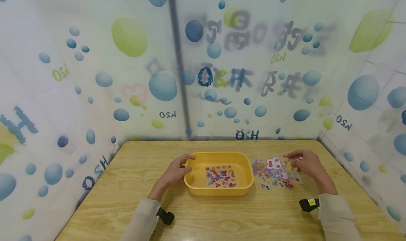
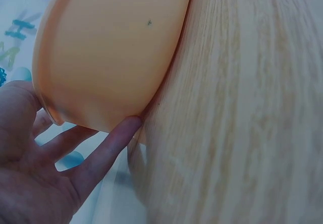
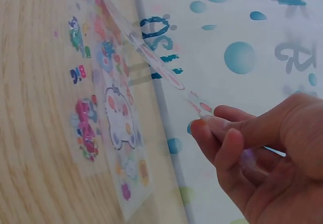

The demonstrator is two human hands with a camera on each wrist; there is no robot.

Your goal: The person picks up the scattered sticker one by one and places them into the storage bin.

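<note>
A yellow plastic basin (image 1: 219, 191) stands on the wooden table, with a clear sheet of small colourful stickers (image 1: 222, 177) lying in it. At its left end my left hand (image 1: 176, 168) grips the rim; the left wrist view shows fingers (image 2: 101, 158) against the outer wall. To the right of the basin lie overlapping clear sticker sheets (image 1: 269, 181) with cartoon figures. My right hand (image 1: 307, 162) pinches the edge of one clear sticker sheet (image 3: 151, 57) between thumb and fingers. In the right wrist view that sheet is raised at a slant above the others.
The light wooden table (image 1: 241, 220) reaches back to a patterned curtain (image 1: 222, 121) printed with blue and green dots. Similar curtain sides flank the table left and right. A black wrist camera (image 1: 166, 216) is strapped near the left sleeve, another camera (image 1: 308, 204) near the right.
</note>
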